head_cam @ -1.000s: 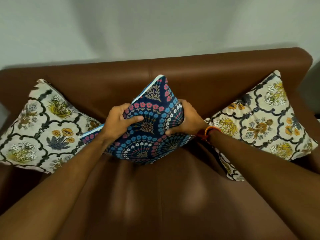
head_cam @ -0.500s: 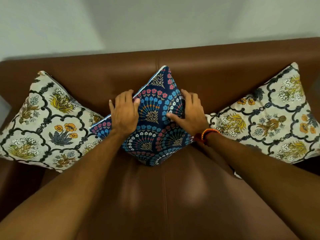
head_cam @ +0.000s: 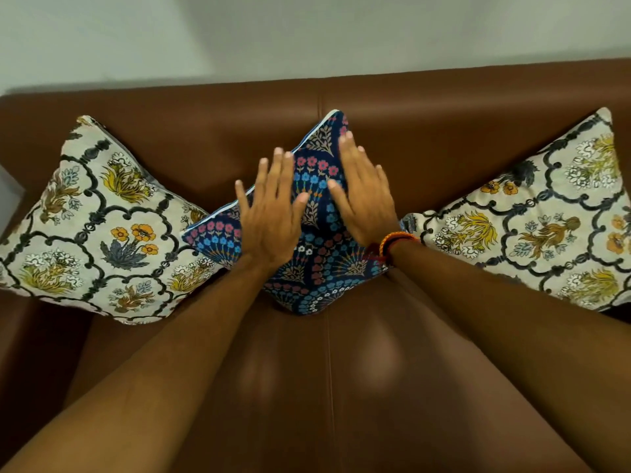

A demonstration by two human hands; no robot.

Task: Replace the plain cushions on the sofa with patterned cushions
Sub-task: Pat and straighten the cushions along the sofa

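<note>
- Cushions with patterns sit in a row on the brown sofa (head_cam: 444, 387), three of them, all leaning on its back.
- The dark blue cushion (head_cam: 314, 268) is in the middle, right by the seam that runs down the sofa.
- It stands on one corner like a diamond, with one tip up against the sofa back and one tip down on the seat.
- It has little pink, blue and white flowers and a thin light blue edge.
- The left hand (head_cam: 273, 216) is wide open, with the fingers spread out. It covers the left side of the blue cushion and holds nothing.
- The right hand (head_cam: 367, 196) is open and flat too, over the right side of the blue cushion. It looks a bit blurry.
- I cannot tell if the hands press on the cushion or are just above it.
- An orange and dark wristband (head_cam: 392, 242) is on the right wrist.
- The left cream cushion (head_cam: 99, 230) has yellow and orange flowers and dark curly lines. Its right corner meets the blue cushion.
- The right cream cushion (head_cam: 532, 227) has the same look and sits just beside the blue one on the other side.
- A plain pale wall (head_cam: 307, 32) is behind the sofa, far from us.
</note>
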